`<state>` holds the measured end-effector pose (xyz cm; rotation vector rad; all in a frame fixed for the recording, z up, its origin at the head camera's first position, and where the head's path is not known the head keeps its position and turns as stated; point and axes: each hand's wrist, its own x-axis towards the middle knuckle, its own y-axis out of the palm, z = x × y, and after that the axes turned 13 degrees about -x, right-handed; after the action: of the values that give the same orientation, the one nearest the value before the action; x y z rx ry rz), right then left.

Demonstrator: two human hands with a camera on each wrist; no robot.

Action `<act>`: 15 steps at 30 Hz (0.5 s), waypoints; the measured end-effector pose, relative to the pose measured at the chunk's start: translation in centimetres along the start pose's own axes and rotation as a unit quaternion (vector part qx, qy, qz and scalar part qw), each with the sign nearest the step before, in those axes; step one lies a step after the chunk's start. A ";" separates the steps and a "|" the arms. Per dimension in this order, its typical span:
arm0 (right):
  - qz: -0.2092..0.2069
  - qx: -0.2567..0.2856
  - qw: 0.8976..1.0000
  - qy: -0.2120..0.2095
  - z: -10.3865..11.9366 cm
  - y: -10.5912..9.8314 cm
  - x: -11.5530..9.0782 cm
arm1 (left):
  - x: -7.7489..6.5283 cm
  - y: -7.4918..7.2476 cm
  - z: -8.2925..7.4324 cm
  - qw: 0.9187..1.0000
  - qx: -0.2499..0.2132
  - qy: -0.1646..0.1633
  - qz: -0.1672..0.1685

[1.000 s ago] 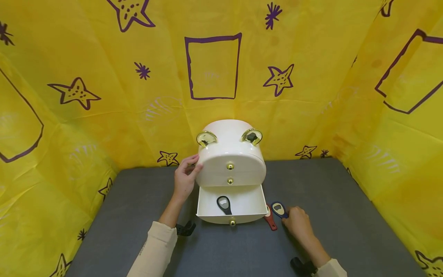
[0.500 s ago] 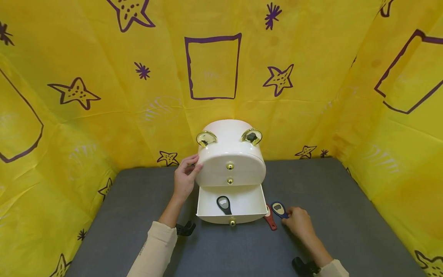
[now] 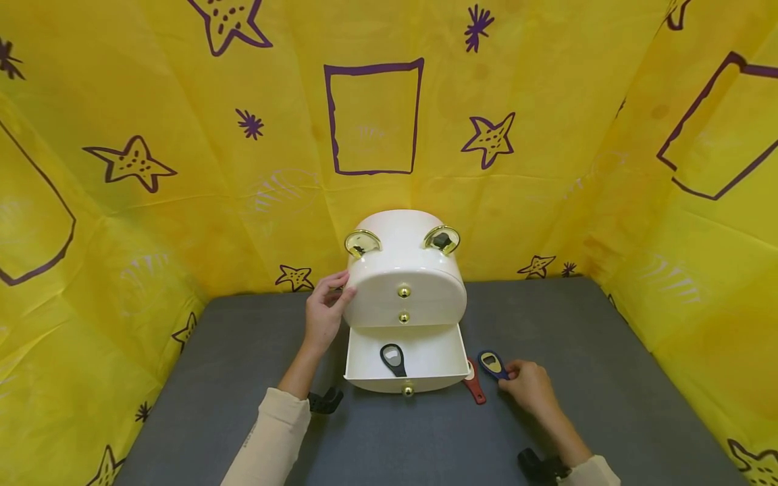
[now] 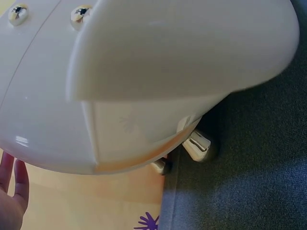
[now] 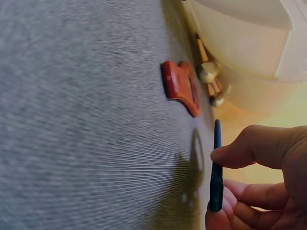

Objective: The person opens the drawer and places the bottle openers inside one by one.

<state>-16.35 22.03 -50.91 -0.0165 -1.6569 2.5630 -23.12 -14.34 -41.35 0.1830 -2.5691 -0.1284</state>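
A white storage box [image 3: 401, 297] with gold knobs stands on the grey table, its lowest drawer [image 3: 434, 351] pulled out. Inside that drawer lies a black bottle opener [image 3: 393, 359]. My left hand [image 3: 325, 314] touches the box's left side with its fingertips; in the left wrist view only part of the hand [image 4: 13, 194] shows. My right hand [image 3: 530, 388] pinches a blue bottle opener [image 3: 491, 365] by its handle, right of the drawer. The right wrist view has this blue opener [image 5: 217, 165] between thumb and fingers, above its shadow. A red bottle opener [image 3: 475, 383] lies by the drawer's right corner, partly hidden.
Two gold round ornaments [image 3: 442, 239] stick out from the top of the box. Small metallic feet [image 4: 197, 145] support it. Yellow printed cloth [image 3: 377, 121] hangs behind and at both sides of the grey tabletop [image 3: 243, 378].
My right hand has shifted slightly to the right, and the blue bottle opener has tilted and risen a little with it. The left hand, box and drawer look the same.
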 end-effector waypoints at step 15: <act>-0.002 0.063 0.998 -0.013 0.9 -2.2 0.7 | 0.4 -0.1 -0.8 1.000 0.024 -0.003 0.013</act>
<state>-16.95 22.14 -48.51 0.0306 -1.4986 2.6703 -23.02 -14.51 -40.45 0.1672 -2.5814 -0.0565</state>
